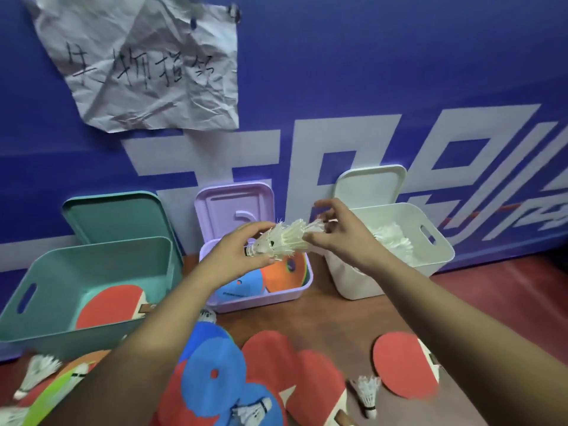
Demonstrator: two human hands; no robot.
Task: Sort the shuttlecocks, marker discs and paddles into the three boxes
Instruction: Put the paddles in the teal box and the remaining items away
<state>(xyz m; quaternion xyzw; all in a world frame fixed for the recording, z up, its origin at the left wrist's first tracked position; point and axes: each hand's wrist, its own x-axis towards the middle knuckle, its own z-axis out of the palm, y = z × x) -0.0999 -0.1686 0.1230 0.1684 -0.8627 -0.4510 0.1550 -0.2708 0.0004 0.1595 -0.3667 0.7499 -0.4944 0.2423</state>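
Above the purple box (278, 296), my left hand (238, 256) grips the cork end of nested white shuttlecocks (281, 241). My right hand (339, 235) pinches their feather end. The purple box holds blue and orange marker discs (284, 276). One red paddle (110, 305) lies in the teal box (92, 265). White shuttlecocks (393, 238) fill the white box (436, 250). On the floor lie blue discs (215, 370), red paddles (405, 368) and loose shuttlecocks (367, 393).
The three lids lean on a blue banner wall (368, 87) behind the boxes: teal lid (120, 216), purple lid (233, 207), white lid (368, 186). A crumpled paper note (147, 63) hangs on the wall. More shuttlecocks (37, 373) and a green disc (52, 398) lie at lower left.
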